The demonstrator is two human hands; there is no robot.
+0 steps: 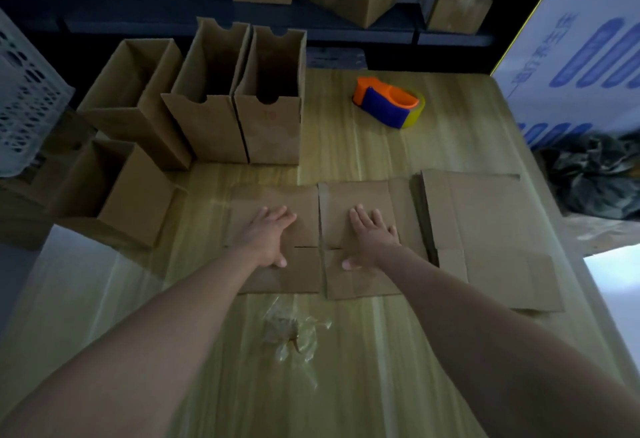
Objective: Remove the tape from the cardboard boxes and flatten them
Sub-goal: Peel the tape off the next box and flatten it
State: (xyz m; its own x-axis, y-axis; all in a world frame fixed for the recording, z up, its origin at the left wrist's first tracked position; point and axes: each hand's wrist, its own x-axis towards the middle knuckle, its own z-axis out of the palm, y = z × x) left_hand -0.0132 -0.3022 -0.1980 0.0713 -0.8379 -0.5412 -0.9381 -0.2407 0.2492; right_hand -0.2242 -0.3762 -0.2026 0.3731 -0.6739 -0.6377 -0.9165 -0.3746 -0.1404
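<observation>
Palms flat, fingers straight: my left hand (268, 235) and right hand (372, 233) press flattened cardboard box (360, 285). Risk: creased panels may spring up once released.

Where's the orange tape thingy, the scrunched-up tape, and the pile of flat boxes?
Tape dispenser (382, 107): head view, its blue side.
Scrunched-up tape (291, 333): head view, middle of the wad.
Pile of flat boxes (485, 230): head view, top sheet's middle.
</observation>
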